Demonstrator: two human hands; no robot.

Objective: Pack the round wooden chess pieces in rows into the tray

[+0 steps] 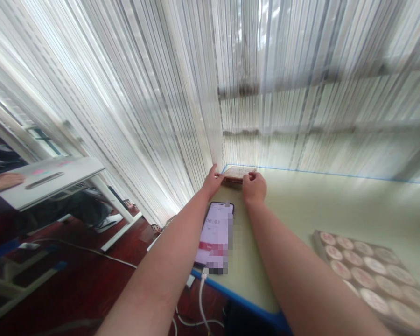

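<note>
A flat, light-coloured box (238,173) with a brownish front side lies at the far left corner of the pale green table (294,205). My left hand (213,181) is at the box's left end, thumb and fingers apart, with its fingertips close to or touching the edge. At the right end of the box is my right hand (255,186), its fingers curled in against the box's edge. Between my forearms a phone (215,233) with a lit screen lies on the table, a white cable plugged into its lower end.
A wooden board with rows of round discs (367,268) sits at the right. Sheer striped curtains (283,102) hang behind the table. At the left stand a white table (56,179) and a seated person, whose hand (3,182) rests on it.
</note>
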